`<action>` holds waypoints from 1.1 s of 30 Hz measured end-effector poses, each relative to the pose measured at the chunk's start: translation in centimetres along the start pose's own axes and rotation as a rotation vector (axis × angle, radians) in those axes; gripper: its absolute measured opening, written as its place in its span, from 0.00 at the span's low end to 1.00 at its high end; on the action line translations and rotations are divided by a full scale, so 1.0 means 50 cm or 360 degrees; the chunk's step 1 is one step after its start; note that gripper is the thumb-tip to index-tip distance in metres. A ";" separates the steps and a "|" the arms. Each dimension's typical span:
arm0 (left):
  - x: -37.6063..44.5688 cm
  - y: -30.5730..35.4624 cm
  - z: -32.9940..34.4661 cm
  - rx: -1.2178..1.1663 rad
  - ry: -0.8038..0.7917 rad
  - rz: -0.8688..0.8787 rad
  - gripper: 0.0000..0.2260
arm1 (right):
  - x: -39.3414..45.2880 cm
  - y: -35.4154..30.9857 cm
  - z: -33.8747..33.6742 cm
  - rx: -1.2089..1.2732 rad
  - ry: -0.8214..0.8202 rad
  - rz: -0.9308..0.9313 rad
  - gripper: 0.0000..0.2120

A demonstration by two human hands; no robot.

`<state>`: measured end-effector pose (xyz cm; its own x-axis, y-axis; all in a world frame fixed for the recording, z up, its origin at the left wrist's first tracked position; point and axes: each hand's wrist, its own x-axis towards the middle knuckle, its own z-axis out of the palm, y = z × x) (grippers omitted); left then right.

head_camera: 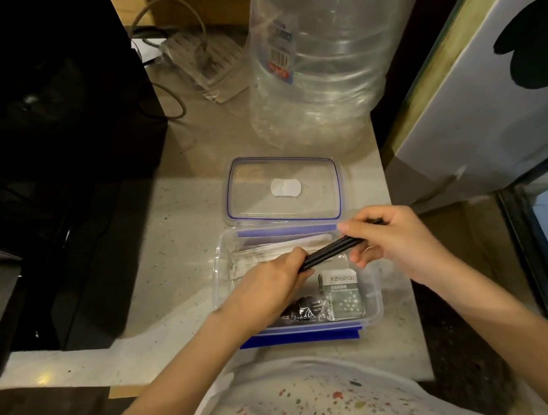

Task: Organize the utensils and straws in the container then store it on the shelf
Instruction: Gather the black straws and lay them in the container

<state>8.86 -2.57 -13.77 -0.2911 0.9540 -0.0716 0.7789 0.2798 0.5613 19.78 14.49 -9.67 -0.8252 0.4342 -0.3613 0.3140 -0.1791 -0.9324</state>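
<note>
A clear plastic container (219, 283) with blue clips sits open on the pale counter. Its clear lid (280, 189) lies flat just behind it. Both my hands hold a bundle of black straws (331, 251) over the container: my left hand (271, 283) grips the left end, my right hand (393, 237) pinches the right end. Inside lie white wrapped straws (271, 250) along the back, black plastic cutlery in wrap (304, 310) at the front, and a grey sachet pack (343, 293) at the right.
A large clear water jug (322, 53) stands behind the lid. A power strip with cables (203, 61) lies at the back. A black appliance (51, 148) fills the left side. A white panel (480, 102) rises on the right. The counter edge (418, 355) runs at the right.
</note>
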 end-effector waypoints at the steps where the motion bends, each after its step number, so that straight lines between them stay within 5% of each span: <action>1: 0.000 -0.003 -0.004 0.0067 -0.0055 0.0002 0.11 | 0.004 -0.005 -0.008 -0.0137 -0.0084 0.0031 0.04; 8: -0.011 -0.023 -0.011 0.0442 -0.0241 0.0089 0.11 | 0.003 -0.003 0.029 -0.2392 -0.0523 -0.0725 0.15; 13: -0.012 -0.031 0.005 0.0541 -0.0278 -0.0017 0.05 | 0.000 0.051 0.089 -0.2486 -0.0553 -0.0862 0.17; 24: -0.006 -0.035 -0.008 0.0621 -0.0302 -0.0118 0.14 | 0.032 0.079 0.086 -0.2426 -0.0664 -0.0830 0.16; 33: -0.013 -0.021 -0.007 0.0749 -0.0313 -0.0299 0.12 | 0.038 0.094 0.077 -0.2235 -0.0574 -0.0800 0.12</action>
<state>8.04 -3.52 -14.02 -0.3751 0.8724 -0.3134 0.9011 0.4225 0.0975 17.88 11.08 -14.71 -0.9796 -0.0746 -0.1868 -0.0184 0.9580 -0.2861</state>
